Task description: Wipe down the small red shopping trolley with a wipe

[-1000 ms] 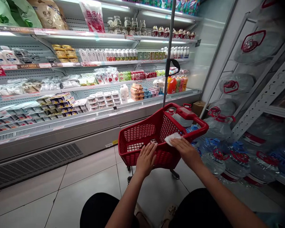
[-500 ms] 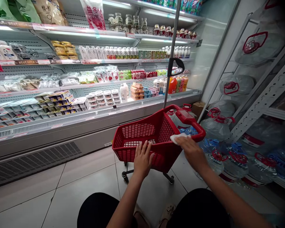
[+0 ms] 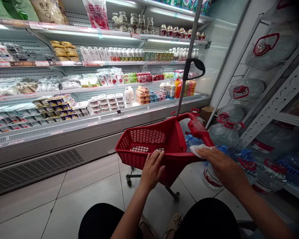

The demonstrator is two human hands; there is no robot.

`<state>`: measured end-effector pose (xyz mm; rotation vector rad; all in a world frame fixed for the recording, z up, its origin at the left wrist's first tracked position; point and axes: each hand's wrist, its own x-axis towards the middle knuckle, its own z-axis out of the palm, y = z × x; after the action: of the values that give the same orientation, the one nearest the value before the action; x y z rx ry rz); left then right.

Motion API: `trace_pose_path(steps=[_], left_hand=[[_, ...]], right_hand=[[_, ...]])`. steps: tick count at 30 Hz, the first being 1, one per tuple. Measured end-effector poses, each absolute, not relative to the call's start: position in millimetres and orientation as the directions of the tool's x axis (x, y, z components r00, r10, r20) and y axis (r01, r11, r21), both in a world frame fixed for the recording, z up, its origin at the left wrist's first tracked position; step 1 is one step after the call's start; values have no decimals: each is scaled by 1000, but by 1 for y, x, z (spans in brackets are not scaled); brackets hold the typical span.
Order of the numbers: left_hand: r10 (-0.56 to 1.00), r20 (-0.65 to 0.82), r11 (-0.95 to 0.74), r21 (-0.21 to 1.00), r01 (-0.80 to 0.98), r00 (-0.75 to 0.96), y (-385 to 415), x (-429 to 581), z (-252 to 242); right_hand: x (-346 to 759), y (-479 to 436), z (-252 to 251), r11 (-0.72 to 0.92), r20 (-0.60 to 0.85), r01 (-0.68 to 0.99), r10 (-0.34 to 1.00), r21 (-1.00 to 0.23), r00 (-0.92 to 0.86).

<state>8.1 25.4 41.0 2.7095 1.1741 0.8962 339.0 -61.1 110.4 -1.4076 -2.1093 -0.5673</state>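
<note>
My right hand (image 3: pixel 222 166) presses its fingers together on a folded white cloth (image 3: pixel 197 150), holding it against the near upper edge of a red plastic shopping trolley (image 3: pixel 173 169), just beside its handle (image 3: pixel 199 129); my thumb is hidden. The trolley stands before my knees, and my left hand (image 3: pixel 151 171) rests on its near rim with the fingers slightly spread, gripping nothing. To wipe well here, I judge it best to keep the cloth flat under the fingertips, follow the curve into the handle, and steady the wheeled frame with the left palm. Inside the basket I see its lattice floor, pale tiles showing through the holes. To my right stand large clear plastic bottles with red handles (image 3: pixel 224 134); how full they are, I cannot tell. The chilled steel display case (image 3: pixel 99 142) holds stacked round white tubs (image 3: pixel 104 102), their contents hidden under lids.
</note>
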Motion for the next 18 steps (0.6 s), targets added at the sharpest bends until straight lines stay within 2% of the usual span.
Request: trace_pose_path(steps=[5, 9, 12, 15, 18], left_hand=[[743, 517, -625, 307, 718, 425, 22, 16, 57], [671, 555, -712, 299, 636, 491, 9, 41, 77], [637, 571, -755, 325, 569, 518, 1, 50, 84], [642, 559, -757, 352, 550, 525, 0, 42, 84], [656, 559, -746, 378, 548, 507, 1, 27, 83]], right_hand=[[343, -75, 118, 450, 673, 888, 685, -90, -279], [282, -65, 101, 619, 635, 780, 640, -94, -432], [249, -64, 87, 702, 587, 693, 634, -164, -504], [252, -79, 91, 670, 629, 690, 668, -274, -398], [280, -102, 117, 522, 630, 742, 757, -421, -175]])
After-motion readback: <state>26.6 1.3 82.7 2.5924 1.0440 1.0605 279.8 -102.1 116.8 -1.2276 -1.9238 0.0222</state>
